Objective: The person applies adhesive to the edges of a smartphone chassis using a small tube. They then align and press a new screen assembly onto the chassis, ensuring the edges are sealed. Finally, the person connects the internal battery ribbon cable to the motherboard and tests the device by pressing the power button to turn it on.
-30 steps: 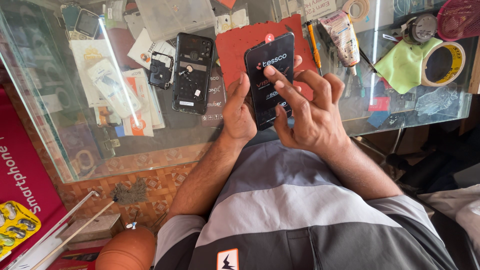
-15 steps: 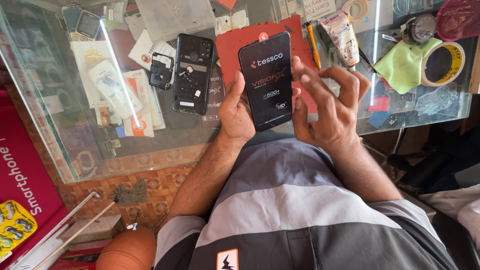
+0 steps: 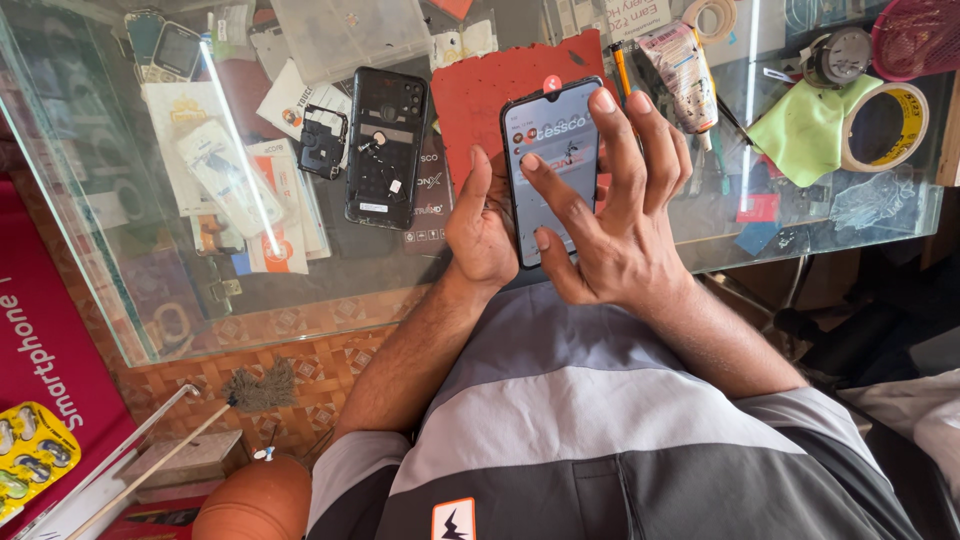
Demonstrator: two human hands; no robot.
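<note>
My left hand (image 3: 482, 225) grips a black smartphone (image 3: 552, 140) by its left edge and holds it upright above a red work mat (image 3: 480, 95) on a glass counter (image 3: 150, 300). The phone's screen is lit and grey. My right hand (image 3: 610, 215) spreads over the phone's right side, with its index finger and thumb touching the screen. An opened phone (image 3: 385, 145) with its back cover off lies on the glass to the left, next to a small black camera frame part (image 3: 322, 143).
A green cloth (image 3: 805, 125), a tape roll (image 3: 885, 125), a glue tube (image 3: 685, 70) and a clear plastic box (image 3: 350, 35) lie on the counter. Packaged items show under the glass at left. A brush (image 3: 255, 385) and a yellow pill blister (image 3: 30, 455) sit below.
The phone's screen has gone from a dark boot logo to a lit grey display. My right hand opened its fingers and laid them onto the screen.
</note>
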